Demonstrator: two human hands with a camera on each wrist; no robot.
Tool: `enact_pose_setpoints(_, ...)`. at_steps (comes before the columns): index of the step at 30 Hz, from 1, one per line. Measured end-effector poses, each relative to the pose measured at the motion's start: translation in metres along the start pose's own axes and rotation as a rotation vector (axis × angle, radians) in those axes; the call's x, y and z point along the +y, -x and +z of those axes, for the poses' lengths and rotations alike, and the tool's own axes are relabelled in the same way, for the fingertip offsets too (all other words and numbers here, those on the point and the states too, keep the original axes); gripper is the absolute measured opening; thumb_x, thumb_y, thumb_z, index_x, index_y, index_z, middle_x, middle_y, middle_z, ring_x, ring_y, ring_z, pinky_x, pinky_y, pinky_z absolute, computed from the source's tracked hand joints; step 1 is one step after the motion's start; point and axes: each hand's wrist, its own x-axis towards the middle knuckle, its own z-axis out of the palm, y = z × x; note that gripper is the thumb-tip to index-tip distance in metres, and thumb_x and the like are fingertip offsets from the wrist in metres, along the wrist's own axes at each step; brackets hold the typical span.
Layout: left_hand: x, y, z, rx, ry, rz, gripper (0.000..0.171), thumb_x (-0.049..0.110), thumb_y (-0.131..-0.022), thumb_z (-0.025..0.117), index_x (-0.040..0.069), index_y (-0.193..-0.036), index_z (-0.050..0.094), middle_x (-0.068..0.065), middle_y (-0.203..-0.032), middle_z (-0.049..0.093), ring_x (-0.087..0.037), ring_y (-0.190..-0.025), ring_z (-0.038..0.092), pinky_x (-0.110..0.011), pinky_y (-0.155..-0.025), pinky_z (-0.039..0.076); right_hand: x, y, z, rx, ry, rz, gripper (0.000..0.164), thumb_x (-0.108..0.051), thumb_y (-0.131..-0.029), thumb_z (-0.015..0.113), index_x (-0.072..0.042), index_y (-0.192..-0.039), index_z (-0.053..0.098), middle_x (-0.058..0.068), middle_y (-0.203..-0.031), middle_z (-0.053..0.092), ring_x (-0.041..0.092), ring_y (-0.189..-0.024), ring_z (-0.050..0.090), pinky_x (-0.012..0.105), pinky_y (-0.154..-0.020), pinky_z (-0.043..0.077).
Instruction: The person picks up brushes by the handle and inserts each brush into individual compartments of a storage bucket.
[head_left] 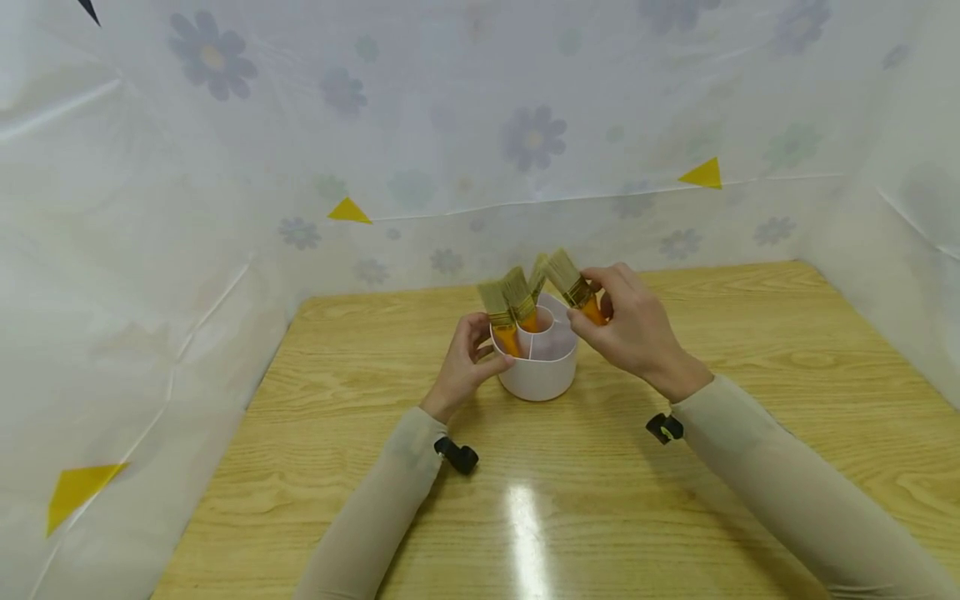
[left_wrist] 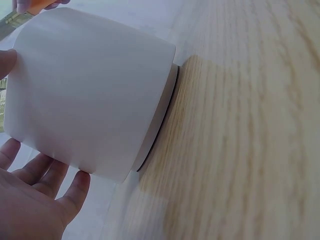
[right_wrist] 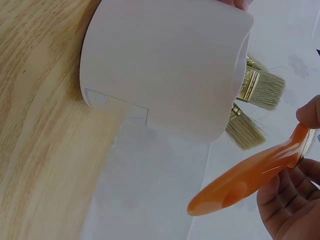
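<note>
A white round desk organizer point(head_left: 537, 382) with inner dividers and a central ring stands on the table. My left hand point(head_left: 463, 364) grips its left side, thumb at the front rim and fingers against the wall point(left_wrist: 85, 95). Several paintbrushes stand in it bristles up: one point(head_left: 507, 337) leans in the left compartment, another point(head_left: 519, 293) rises by the central ring, and a third point(head_left: 538, 273) shows behind. To the right of the rim, my right hand point(head_left: 633, 329) pinches a paintbrush point(head_left: 562, 273) near its metal band. Its orange handle point(right_wrist: 245, 175) points down, outside the organizer.
The wood-grain table point(head_left: 375, 517) carries the organizer towards its back edge. Pale flower-patterned sheeting point(head_left: 465, 150) hangs behind and at both sides, with yellow triangles point(head_left: 701, 173) stuck on it. Small black devices point(head_left: 457, 456) sit at both wrists.
</note>
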Motion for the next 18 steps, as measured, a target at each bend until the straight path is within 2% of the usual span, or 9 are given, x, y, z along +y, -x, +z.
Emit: enact_pose_setpoints(18, 0.0, 0.0001, -0.0004, -0.005, -0.004, -0.007, 0.062, -0.004, -0.084, 0.065, -0.008, -0.134, 0.028, -0.024, -0.139, 0.04, -0.036, -0.13, 0.037, -0.052, -0.106, 0.031, -0.0053, -0.0085, 0.003, 0.02, -0.021, -0.029, 0.045, -0.016, -0.079, 0.072, -0.002, -0.12, 0.059, 0.008, -0.094, 0.055, 0.014, -0.062, 0.043, 0.029, -0.052, 0.037)
